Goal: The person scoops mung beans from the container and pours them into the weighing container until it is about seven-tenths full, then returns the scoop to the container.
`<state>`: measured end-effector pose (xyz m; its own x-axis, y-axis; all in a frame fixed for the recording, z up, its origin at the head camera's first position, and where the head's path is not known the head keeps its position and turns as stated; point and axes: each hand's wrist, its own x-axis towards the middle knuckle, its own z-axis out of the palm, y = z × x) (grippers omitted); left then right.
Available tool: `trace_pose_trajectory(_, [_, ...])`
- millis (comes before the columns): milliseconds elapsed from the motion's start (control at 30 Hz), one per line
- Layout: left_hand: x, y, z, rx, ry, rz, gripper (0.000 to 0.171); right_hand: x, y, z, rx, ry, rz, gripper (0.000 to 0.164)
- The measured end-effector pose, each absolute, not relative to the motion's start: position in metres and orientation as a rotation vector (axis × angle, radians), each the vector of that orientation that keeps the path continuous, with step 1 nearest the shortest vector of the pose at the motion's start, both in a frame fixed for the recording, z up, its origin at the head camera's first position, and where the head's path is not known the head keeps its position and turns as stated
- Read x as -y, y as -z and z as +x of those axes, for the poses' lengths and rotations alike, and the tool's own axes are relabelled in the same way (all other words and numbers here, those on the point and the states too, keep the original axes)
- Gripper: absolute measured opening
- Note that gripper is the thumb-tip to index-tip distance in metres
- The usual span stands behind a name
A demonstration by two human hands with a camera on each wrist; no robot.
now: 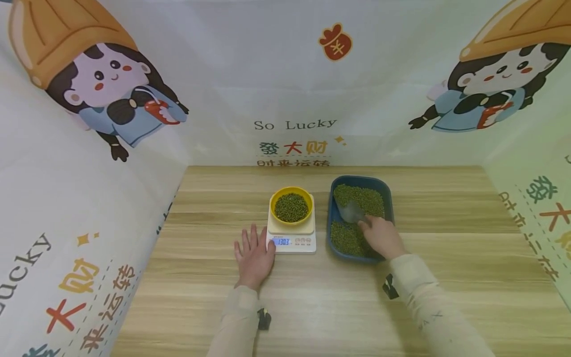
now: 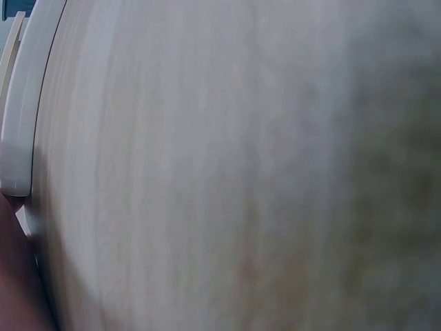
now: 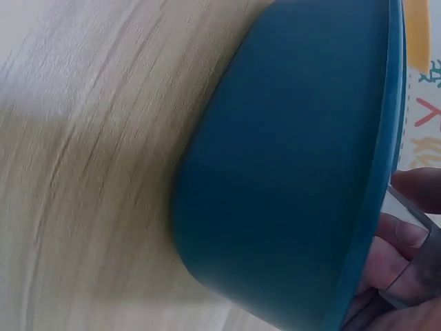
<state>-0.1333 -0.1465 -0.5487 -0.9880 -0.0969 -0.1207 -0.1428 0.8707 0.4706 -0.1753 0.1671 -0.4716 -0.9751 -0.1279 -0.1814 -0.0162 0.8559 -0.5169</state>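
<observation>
My right hand point(image 1: 382, 237) grips the handle of a grey scoop point(image 1: 352, 212) inside a blue tub point(image 1: 332, 238) of green mung beans point(image 1: 363, 197). In the right wrist view, fingers point(image 3: 386, 262) curl round the metal handle point(image 3: 417, 272) beside the tub's rim. My left hand point(image 1: 256, 258) lies flat with fingers spread on the table, its thumb touching the left edge of a white kitchen scale point(image 1: 308, 248). The display reads about 130.3. On the scale stands a yellow bowl point(image 1: 273, 191) holding mung beans point(image 1: 291, 207).
The wood-grain table point(image 1: 214, 213) is bounded at the back and sides by white printed cloth point(image 1: 379, 144). The tub stands just right of the scale, with a narrow gap between them. Black straps point(image 1: 264, 319) show at both wrists.
</observation>
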Motion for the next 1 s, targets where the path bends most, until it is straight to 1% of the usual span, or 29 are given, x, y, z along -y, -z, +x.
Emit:
trace_pose_trajectory(267, [0.147,0.55,-0.133,-2.949,-0.745,-0.196,0.056,-0.165,0.48,-0.174,-2.841,0.822,-0.05,0.051])
trace_pose_trajectory(1000, [0.146,0.552,-0.134,-2.949,-0.733,-0.192,0.057,-0.157,0.502,-0.168,-3.016,0.658,-0.015,0.049])
